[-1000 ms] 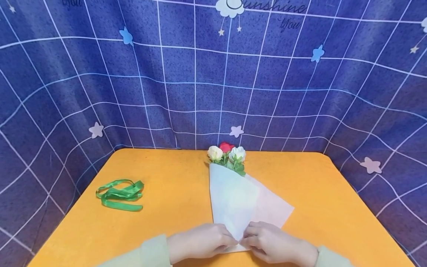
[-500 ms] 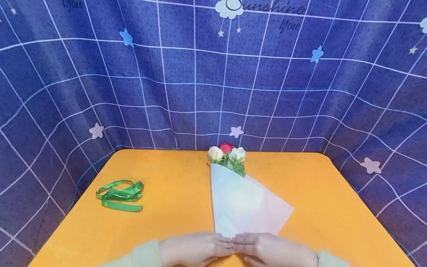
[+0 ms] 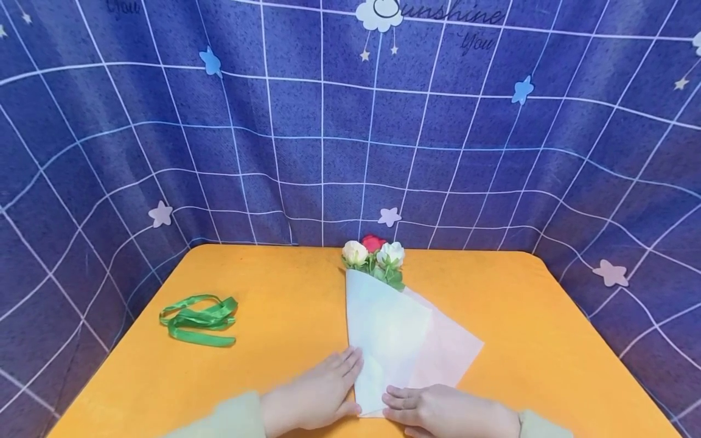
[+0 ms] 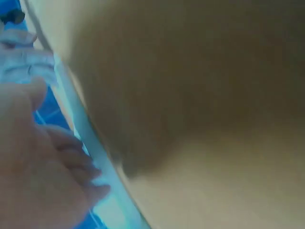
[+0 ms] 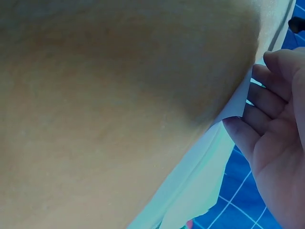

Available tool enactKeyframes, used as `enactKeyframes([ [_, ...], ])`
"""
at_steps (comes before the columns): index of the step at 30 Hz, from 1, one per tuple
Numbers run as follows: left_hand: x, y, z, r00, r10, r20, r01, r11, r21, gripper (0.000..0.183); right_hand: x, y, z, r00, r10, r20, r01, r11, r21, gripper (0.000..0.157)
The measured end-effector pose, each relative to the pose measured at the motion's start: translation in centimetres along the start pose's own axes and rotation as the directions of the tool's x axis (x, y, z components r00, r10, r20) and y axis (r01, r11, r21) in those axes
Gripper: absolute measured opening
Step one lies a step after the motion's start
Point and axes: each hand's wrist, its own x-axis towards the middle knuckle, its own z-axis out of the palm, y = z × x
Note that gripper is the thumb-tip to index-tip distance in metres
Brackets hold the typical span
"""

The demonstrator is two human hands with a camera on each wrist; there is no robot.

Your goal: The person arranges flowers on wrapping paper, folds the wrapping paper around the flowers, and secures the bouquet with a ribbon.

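Note:
A sheet of pale wrapping paper (image 3: 386, 328) is folded into a cone around a bunch of flowers on the table. A cream rose (image 3: 355, 252), a red rose (image 3: 373, 243) and a white flower (image 3: 390, 253) stick out at its top with green leaves; their stems are hidden inside. My left hand (image 3: 323, 392) lies along the cone's lower left edge, its fingers extended and the fingertips on the paper. My right hand (image 3: 438, 409) rests with straight fingers on the lower right of the cone, near the folded bottom edge. In the right wrist view, the paper (image 5: 205, 152) meets the fingers.
A loosely looped green ribbon (image 3: 199, 320) lies at the left of the orange table (image 3: 274, 292). The paper's pinkish corner (image 3: 457, 344) spreads out to the right. A blue curtain (image 3: 328, 146) with a grid and stars surrounds the table's back and sides.
The bottom tip of the paper has been folded up and flattened. My hands met at the bottom edge, then parted; the left moved up and outward to the cone's left edge.

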Motion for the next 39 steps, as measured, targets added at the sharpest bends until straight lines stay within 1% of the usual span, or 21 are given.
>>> enactKeyframes([
  [2, 0.4, 0.4, 0.4, 0.994, -0.089, 0.06, 0.09, 0.996, -0.017, 0.079, 0.0, 0.0, 0.1, 1.0, -0.005, 0.0, 0.005, 1.0, -0.002, 0.042],
  [4, 0.7, 0.7, 0.6, 0.982, -0.154, 0.107, 0.157, 0.987, -0.027, 0.08, 0.0, 0.0, 0.1, 1.0, -0.005, 0.005, 0.005, 1.0, 0.012, 0.042],
  [6, 1.0, 0.9, 0.8, 0.971, -0.192, 0.14, 0.197, 0.98, -0.026, 0.079, 0.0, 0.0, 0.1, 1.0, -0.001, 0.013, 0.001, 0.999, 0.032, 0.043],
  [8, 1.4, 0.9, 0.9, 0.964, -0.22, 0.149, 0.226, 0.974, -0.027, 0.078, 0.0, 0.1, 0.0, 1.0, 0.002, 0.023, -0.003, 0.999, 0.049, 0.043],
  [12, 2.7, 0.4, 1.2, 0.955, -0.273, 0.113, 0.278, 0.96, -0.028, 0.08, 0.0, 0.2, -0.2, 0.999, 0.003, 0.044, -0.005, 0.999, 0.048, 0.044],
  [15, 3.9, -0.5, 1.5, 0.947, -0.315, 0.069, 0.319, 0.947, -0.05, 0.087, 0.0, 0.2, -0.4, 0.999, -0.004, 0.041, 0.004, 1.0, 0.016, 0.043],
  [18, 5.1, -1.6, 1.4, 0.935, -0.351, 0.048, 0.354, 0.932, -0.079, 0.096, -0.1, 0.3, -0.5, 1.0, -0.011, 0.029, 0.012, 1.0, -0.015, 0.041],
  [22, 6.7, -3.1, 1.2, 0.92, -0.391, 0.041, 0.393, 0.912, -0.115, 0.101, -0.1, 0.3, -0.6, 0.999, -0.011, 0.03, 0.012, 1.0, -0.027, 0.041],
  [25, 7.8, -4.3, 0.8, 0.907, -0.42, 0.039, 0.421, 0.894, -0.153, 0.101, 0.0, 0.2, -0.7, 0.999, -0.01, 0.035, 0.011, 1.0, -0.022, 0.041],
  [29, 9.2, -6.0, 0.4, 0.886, -0.461, 0.043, 0.461, 0.87, -0.173, 0.1, 0.1, 0.2, -0.6, 1.0, -0.022, 0.015, 0.023, 0.999, -0.031, 0.04],
  [31, 9.9, -6.8, 0.4, 0.875, -0.482, 0.042, 0.481, 0.859, -0.177, 0.099, 0.1, 0.3, -0.6, 1.0, -0.029, 0.001, 0.029, 0.999, -0.035, 0.04],
  [35, 11.0, -8.4, 0.3, 0.861, -0.508, 0.018, 0.503, 0.848, -0.169, 0.1, 0.2, 0.3, -0.5, 1.0, -0.027, -0.004, 0.027, 1.0, -0.013, 0.041],
  [39, 11.9, -9.9, 0.0, 0.849, -0.528, 0.007, 0.525, 0.842, -0.127, 0.1, 0.1, 0.4, -0.3, 1.0, -0.022, -0.001, 0.022, 1.0, 0.004, 0.042],
])
